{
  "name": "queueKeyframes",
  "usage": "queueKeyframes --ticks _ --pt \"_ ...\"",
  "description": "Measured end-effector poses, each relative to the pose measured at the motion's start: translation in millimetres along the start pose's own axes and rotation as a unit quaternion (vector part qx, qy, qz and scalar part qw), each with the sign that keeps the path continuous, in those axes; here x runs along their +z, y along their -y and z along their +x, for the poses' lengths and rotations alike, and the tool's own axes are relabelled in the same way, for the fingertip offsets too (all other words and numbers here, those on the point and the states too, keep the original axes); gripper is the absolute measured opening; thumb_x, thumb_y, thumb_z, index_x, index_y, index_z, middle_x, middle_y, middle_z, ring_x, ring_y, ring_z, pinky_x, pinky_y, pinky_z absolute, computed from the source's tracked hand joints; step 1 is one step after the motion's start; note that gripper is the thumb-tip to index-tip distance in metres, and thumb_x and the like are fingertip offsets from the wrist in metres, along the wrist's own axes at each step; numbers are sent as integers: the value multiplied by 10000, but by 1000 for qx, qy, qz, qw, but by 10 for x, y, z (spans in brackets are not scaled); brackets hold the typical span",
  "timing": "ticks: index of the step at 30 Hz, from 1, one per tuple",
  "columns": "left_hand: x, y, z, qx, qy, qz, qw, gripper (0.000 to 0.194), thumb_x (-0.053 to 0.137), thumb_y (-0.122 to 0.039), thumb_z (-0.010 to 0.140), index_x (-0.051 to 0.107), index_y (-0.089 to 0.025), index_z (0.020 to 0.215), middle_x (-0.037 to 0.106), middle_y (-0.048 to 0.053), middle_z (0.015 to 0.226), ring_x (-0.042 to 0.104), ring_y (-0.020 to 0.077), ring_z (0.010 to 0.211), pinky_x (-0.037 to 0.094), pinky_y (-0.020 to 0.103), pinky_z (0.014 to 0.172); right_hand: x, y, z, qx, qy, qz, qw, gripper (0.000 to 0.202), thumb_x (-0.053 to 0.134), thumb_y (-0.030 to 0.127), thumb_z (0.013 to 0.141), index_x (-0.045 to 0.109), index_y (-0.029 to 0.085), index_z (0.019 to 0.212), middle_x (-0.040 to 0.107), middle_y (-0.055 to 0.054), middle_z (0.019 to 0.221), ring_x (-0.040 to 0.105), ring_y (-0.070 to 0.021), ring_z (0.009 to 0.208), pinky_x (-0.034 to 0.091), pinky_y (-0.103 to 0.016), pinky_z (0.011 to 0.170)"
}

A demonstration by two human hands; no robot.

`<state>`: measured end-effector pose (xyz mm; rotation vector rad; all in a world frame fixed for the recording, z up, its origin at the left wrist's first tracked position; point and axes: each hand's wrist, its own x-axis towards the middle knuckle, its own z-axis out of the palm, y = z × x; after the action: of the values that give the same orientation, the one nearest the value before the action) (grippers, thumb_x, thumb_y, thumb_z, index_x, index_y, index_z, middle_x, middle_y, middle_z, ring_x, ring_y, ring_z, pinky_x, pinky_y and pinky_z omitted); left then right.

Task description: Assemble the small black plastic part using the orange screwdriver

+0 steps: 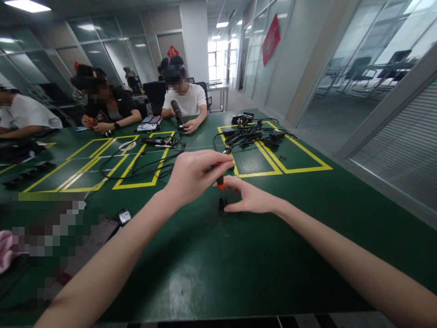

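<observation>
Near the middle of the head view, my left hand (191,175) is closed at the fingertips around the top of a screwdriver (221,185) with a black and orange handle. The screwdriver stands almost upright, its shaft pointing down into a small black part (222,207) on the green table (191,255). My right hand (254,195) curves in from the right. Its thumb presses the black part's side, while the fingers lie behind the screwdriver, partly hidden. What kind of part it is I cannot make out.
Black cables and adapters (251,132) are heaped beyond my hands, across yellow tape outlines. More cable (136,171) with a dark tool (153,141) lies left of them. A watch-like object (124,216) is near my left forearm. Across the table, a person (187,98) holds a power driver (176,110).
</observation>
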<state>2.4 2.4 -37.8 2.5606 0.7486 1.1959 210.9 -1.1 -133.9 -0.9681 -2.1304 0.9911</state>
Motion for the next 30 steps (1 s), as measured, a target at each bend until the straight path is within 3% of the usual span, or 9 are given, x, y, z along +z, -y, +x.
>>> queueKeyframes --ticks 4,8,11,14,17,21,25,28,30 --pt "9 -47 148 113 76 158 978 406 599 -490 981 756 -151 824 725 48 748 622 112 620 335 216 555 247 -154 -170 19 9 -7 1000 561 750 230 806 621 244 1352 624 -101 1321 579 -271 1194 491 -469 1016" --pt "60 -139 290 93 139 288 943 634 472 -666 974 691 -147 685 646 67 611 571 162 555 261 257 536 383 -192 -203 25 -39 -57 997 378 695 183 854 671 213 1230 672 -93 1153 611 -253 1067 506 -440 961" --pt "76 -169 325 29 166 341 925 524 479 -569 990 702 -155 759 648 73 625 602 208 588 301 274 551 405 -174 -206 24 -59 -118 991 290 702 196 864 668 181 1151 684 -93 1053 613 -251 987 513 -406 879" --pt "29 -172 292 25 194 289 937 201 585 -331 908 700 -168 930 712 67 828 655 218 720 384 281 590 416 -162 -222 21 -69 -170 983 212 705 220 870 654 167 1068 675 -85 962 613 -244 912 508 -375 807" --pt "-22 -166 220 53 227 164 958 318 588 -179 829 663 -198 1137 697 57 1105 660 168 808 458 257 649 409 -170 -237 7 -69 -206 976 174 698 240 881 637 178 1032 679 -83 957 626 -240 890 508 -356 774" --pt "24 -113 119 46 176 160 970 303 477 -162 942 657 -197 1182 659 82 1189 655 136 784 467 251 661 350 -187 -230 -32 -46 -273 961 189 658 306 934 624 171 1062 693 -108 971 645 -263 932 515 -372 795" --pt "115 -60 74 62 119 221 966 198 532 -288 988 695 -176 1002 728 49 896 678 168 761 417 250 615 310 -194 -214 -49 -33 -312 948 227 614 362 970 616 161 1077 705 -126 964 659 -274 927 523 -383 795" --pt "127 -94 96 68 108 294 947 316 544 -414 981 696 -168 854 684 38 670 633 182 610 339 261 542 316 -197 -217 -43 -32 -308 950 233 604 376 976 607 168 1082 720 -129 1001 677 -277 949 523 -382 806" --pt "107 -142 123 71 112 313 940 325 530 -401 970 694 -168 814 660 42 636 620 188 597 344 266 544 327 -204 -224 -36 -35 -296 954 220 605 375 974 605 177 1070 728 -122 1011 688 -274 949 519 -371 801"
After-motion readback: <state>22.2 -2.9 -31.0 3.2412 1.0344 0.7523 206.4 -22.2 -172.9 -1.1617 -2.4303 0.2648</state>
